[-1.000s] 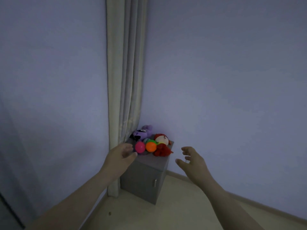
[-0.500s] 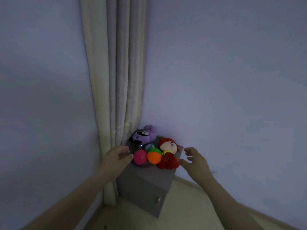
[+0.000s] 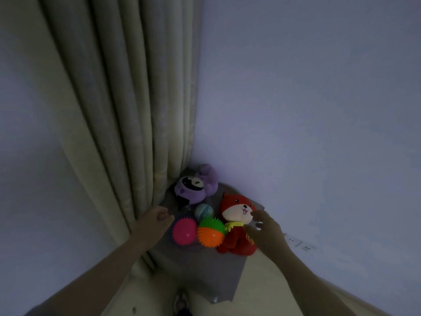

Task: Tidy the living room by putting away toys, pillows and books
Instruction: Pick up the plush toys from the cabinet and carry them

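Several toys sit on a small grey cabinet [image 3: 218, 270] in the room's corner. A purple plush [image 3: 196, 188] lies at the back, a red fox plush [image 3: 237, 224] sits at the right. In front are a pink spiky ball [image 3: 184, 231], an orange-and-green spiky ball [image 3: 210, 232] and a small teal ball [image 3: 203, 210]. My left hand [image 3: 155, 218] hovers just left of the pink ball, fingers loosely curled, holding nothing. My right hand [image 3: 265, 229] is spread open right beside the fox plush, overlapping its right side.
A pale curtain [image 3: 127, 110] hangs directly left of the cabinet, brushing its edge. Bare walls meet behind the toys. A white wall socket [image 3: 298, 244] sits low on the right wall. Pale floor lies below the cabinet.
I have come closer to the cabinet and look down on it more steeply. Both hands have closed in on the toys, the right one reaching the fox plush.
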